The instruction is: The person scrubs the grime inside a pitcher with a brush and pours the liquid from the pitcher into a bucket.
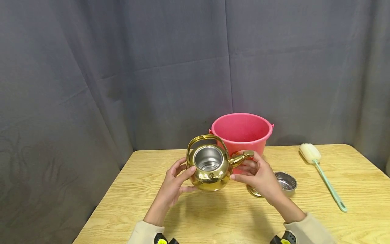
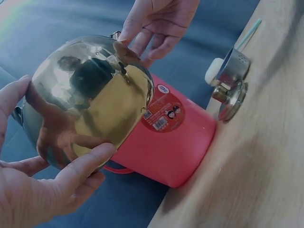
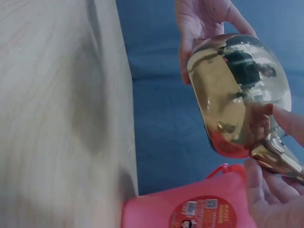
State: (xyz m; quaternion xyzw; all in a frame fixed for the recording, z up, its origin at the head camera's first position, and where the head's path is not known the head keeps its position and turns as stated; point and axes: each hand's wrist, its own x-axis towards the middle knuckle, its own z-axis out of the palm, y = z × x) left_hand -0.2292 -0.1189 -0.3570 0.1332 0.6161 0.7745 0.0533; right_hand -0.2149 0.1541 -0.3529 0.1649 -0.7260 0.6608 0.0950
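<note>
A shiny gold teapot without its lid is held above the table, tilted so its steel inside shows. My left hand grips the rounded body on the left, thumb on the upper side and fingers around it. On the spout side, my right hand holds the teapot, with its thumb near the base of the spout and fingers behind it. Behind the right hand lie a gold lid, partly hidden in the head view, and a perforated steel strainer.
A pink bucket stands at the back of the wooden table, just behind the teapot. To the right lies a sponge brush with a pale green handle. A grey curtain hangs behind the table.
</note>
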